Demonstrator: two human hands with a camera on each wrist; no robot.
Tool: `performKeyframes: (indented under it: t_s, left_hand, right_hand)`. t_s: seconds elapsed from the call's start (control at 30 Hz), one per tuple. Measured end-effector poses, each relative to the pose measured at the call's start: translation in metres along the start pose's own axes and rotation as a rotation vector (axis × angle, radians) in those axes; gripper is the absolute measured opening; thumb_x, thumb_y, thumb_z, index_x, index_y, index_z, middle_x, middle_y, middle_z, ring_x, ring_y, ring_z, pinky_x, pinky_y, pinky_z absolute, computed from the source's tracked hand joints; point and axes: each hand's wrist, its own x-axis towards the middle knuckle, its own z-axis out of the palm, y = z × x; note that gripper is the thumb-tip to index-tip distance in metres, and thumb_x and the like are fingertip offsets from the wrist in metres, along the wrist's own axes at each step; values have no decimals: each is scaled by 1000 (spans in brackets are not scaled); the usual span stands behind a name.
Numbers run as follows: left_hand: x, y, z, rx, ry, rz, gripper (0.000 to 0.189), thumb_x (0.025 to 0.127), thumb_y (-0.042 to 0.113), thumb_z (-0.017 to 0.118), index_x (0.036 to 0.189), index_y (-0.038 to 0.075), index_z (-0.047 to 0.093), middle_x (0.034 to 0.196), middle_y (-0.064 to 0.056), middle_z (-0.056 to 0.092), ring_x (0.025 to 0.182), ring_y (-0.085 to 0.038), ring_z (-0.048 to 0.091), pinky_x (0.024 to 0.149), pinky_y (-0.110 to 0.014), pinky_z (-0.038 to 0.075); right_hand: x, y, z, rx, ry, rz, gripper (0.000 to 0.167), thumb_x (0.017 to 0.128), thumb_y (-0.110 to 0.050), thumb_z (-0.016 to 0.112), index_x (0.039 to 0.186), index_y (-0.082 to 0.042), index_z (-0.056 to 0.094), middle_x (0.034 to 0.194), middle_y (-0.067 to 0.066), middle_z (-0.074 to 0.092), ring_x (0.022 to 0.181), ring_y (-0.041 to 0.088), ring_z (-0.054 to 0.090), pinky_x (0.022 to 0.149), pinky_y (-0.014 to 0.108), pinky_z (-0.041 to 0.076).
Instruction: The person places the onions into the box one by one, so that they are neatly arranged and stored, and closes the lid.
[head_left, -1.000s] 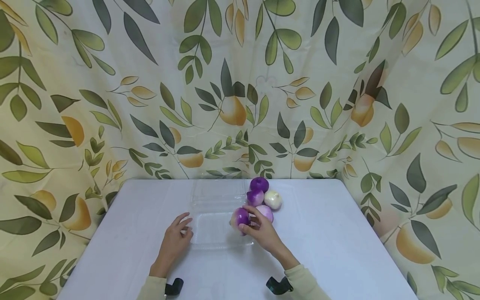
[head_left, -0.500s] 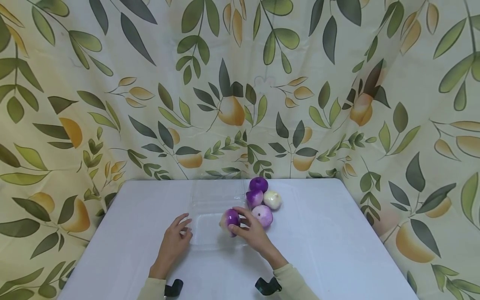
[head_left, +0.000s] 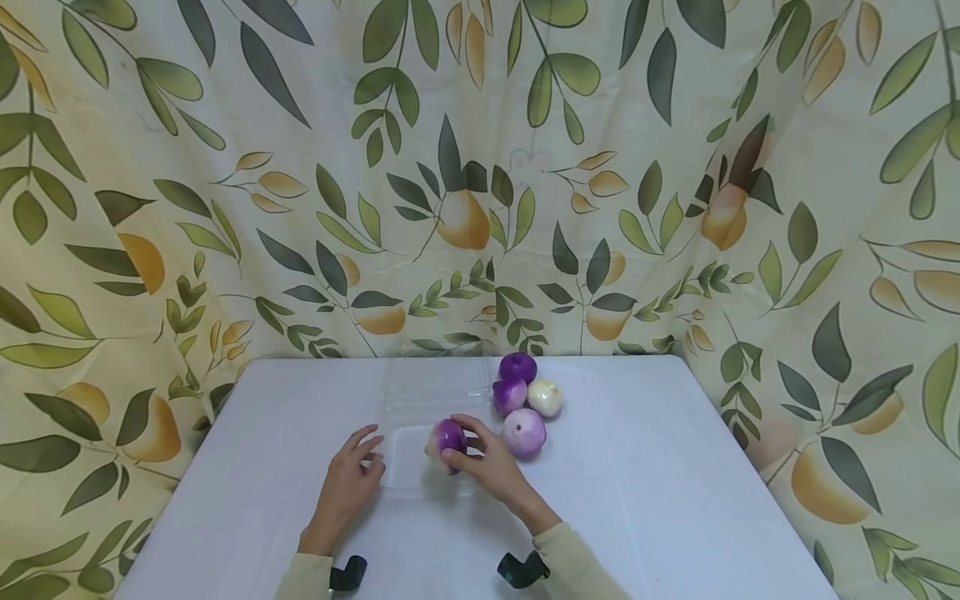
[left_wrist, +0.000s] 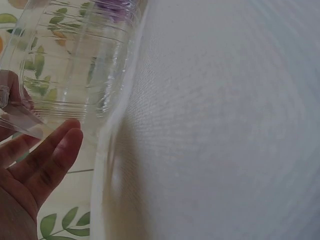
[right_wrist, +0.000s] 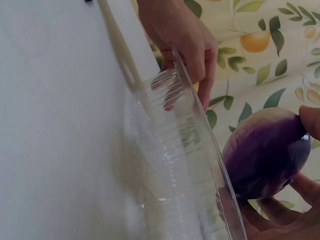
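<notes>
While the right grip (head_left: 492,464) pinches an onion (head_left: 448,440), left grip (head_left: 352,477) spread, white table (head_left: 645,483), leaf-print fabric (head_left: 517,187) behind

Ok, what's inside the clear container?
Nothing shows resting in the clear container; the right hand holds a purple-and-white onion over it. That onion and hand cover part of its floor in the head view, so that patch can't be seen there.

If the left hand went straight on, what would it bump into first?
The left hand would most likely meet the clear plastic container first; its side lies right by the fingers, though whether they touch is hard to tell.
</notes>
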Motion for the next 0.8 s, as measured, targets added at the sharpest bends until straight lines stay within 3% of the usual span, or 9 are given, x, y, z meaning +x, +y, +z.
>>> performKeyframes:
  t_s: [0.1,0.33,0.53,0.8]
  left_hand:
    - [0,0,0,5,0,1,33,79,-4,67,112,-4,70,129,-14,63,79,-20,72,62,-23,57]
    - [1,1,0,-7,1,10,32,79,-4,67,111,-5,70,129,-15,63,79,-21,73,62,-24,58]
    - [1,1,0,-21,11,33,31,80,-4,66,110,-6,71,128,-16,64,78,-21,72,61,-23,57]
    - [1,0,0,-18,9,29,31,80,-3,67,111,-5,71,129,-14,63,78,-20,72,62,-23,58]
  right_hand:
    - [4,0,2,-4,-12,5,58,91,-16,69,142,-4,47,142,25,49,119,41,58,90,41,57]
    - [24,31,14,-22,6,19,60,90,-22,71,144,-11,47,144,20,49,120,37,57,88,39,57]
    - [30,31,20,-73,12,91,61,85,-31,74,140,-16,51,140,16,54,116,31,58,84,37,57]
    - [40,28,27,-127,-4,145,63,85,-36,74,140,-17,51,141,13,54,121,32,57,91,45,57]
